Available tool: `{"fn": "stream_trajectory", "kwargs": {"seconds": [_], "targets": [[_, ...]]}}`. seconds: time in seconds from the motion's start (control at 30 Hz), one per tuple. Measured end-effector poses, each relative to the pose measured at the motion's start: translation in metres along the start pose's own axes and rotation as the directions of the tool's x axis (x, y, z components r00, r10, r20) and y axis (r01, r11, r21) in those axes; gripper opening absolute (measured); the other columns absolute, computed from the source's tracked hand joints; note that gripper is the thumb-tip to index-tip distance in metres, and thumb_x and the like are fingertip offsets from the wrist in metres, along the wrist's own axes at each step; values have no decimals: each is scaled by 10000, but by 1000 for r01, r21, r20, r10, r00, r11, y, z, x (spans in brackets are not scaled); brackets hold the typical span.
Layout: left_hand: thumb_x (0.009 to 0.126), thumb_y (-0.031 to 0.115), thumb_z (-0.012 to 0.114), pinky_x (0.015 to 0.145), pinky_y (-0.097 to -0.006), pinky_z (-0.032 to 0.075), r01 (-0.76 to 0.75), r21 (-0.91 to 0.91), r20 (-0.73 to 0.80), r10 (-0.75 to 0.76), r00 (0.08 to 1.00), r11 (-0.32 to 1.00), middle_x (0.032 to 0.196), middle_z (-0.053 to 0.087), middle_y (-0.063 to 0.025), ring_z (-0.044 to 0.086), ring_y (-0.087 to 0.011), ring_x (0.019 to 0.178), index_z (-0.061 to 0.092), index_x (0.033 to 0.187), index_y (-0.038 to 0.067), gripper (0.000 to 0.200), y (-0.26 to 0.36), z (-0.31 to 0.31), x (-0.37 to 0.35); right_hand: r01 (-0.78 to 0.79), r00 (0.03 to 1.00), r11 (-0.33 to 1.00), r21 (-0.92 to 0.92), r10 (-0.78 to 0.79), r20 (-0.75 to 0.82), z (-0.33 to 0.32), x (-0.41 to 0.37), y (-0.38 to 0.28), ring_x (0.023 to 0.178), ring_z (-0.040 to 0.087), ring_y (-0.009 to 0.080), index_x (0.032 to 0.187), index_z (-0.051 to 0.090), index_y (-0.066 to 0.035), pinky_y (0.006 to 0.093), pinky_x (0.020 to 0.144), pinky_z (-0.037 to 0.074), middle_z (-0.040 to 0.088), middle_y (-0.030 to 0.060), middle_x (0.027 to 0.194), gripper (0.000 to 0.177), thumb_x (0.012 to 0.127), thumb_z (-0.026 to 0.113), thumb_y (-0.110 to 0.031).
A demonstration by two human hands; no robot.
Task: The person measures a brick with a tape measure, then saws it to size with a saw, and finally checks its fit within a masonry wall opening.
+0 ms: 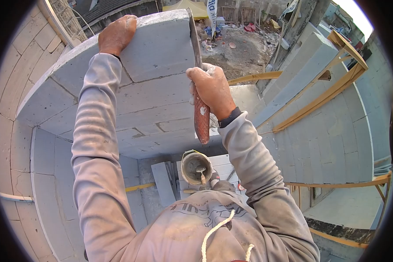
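A wall of light grey blocks (159,52) stands in front of me, its top edge curving across the upper left of the view. My left hand (117,36) rests over that top edge, its fingers bent down over the far side and partly hidden. My right hand (212,89) is wrapped round the worn reddish handle of a tool (201,118). The tool's long, thin metal blade points upward and lies along the right end of the top block.
Below is a round bucket (185,172) with a small trowel (201,170) inside. Loose blocks (163,183) lie beside it. Wooden battens (323,101) and another block wall (327,148) stand at the right. Beyond is rubble ground (236,48) with a yellow canopy (192,9).
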State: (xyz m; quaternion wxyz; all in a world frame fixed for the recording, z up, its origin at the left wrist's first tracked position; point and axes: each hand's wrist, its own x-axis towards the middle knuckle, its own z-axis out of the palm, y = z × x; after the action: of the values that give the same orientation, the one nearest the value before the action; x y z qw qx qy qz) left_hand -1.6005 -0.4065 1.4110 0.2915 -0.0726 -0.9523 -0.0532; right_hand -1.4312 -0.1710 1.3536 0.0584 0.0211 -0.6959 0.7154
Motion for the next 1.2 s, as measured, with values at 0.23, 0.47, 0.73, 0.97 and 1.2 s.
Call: {"fn": "stream_trajectory", "kwargs": {"seconds": [0.23, 0.47, 0.73, 0.97, 1.2], "targets": [[910, 383, 313, 930, -431, 481, 27, -23, -27, -27, 999, 999, 1176, 670, -65, 630, -289, 1071, 655, 1168, 235, 453, -5, 2, 0, 507, 841, 849, -148, -525, -132, -17, 1, -71, 499, 546, 139, 717, 568, 42, 304, 493, 465, 570, 80, 564, 238, 807, 566, -178], [916, 384, 314, 948, -420, 474, 46, -2, -62, -46, 997, 999, 1210, 654, -62, 616, -289, 1102, 641, 1198, 245, 453, -2, 2, -1, 106, 994, 958, -265, -108, 8, -6, 19, 41, 533, 596, 217, 723, 596, 75, 362, 555, 499, 599, 159, 594, 292, 793, 546, -204], [923, 396, 317, 962, -429, 470, 19, 31, -25, -18, 1000, 999, 1251, 633, -19, 610, -270, 1118, 622, 1232, 250, 458, -7, 2, -1, 369, 929, 926, 83, -364, -72, -17, -6, -46, 481, 537, 107, 728, 561, 5, 262, 443, 440, 545, 49, 557, 217, 838, 588, -180], [912, 380, 313, 958, -428, 469, -8, 23, -51, 9, 999, 1000, 1253, 633, -19, 614, -268, 1112, 620, 1234, 286, 455, -3, 1, 2, 122, 992, 964, -238, -127, -4, -5, 14, 54, 461, 523, 127, 751, 584, 13, 260, 447, 422, 549, 52, 576, 230, 847, 582, -196], [897, 378, 320, 954, -426, 468, 19, 11, -4, -19, 1000, 1000, 1236, 645, -27, 614, -274, 1114, 626, 1230, 282, 462, -6, 0, 0, 301, 953, 948, 100, -296, -63, -17, -3, -30, 478, 547, 122, 729, 573, 15, 290, 450, 456, 577, 67, 576, 233, 835, 584, -193]]}}
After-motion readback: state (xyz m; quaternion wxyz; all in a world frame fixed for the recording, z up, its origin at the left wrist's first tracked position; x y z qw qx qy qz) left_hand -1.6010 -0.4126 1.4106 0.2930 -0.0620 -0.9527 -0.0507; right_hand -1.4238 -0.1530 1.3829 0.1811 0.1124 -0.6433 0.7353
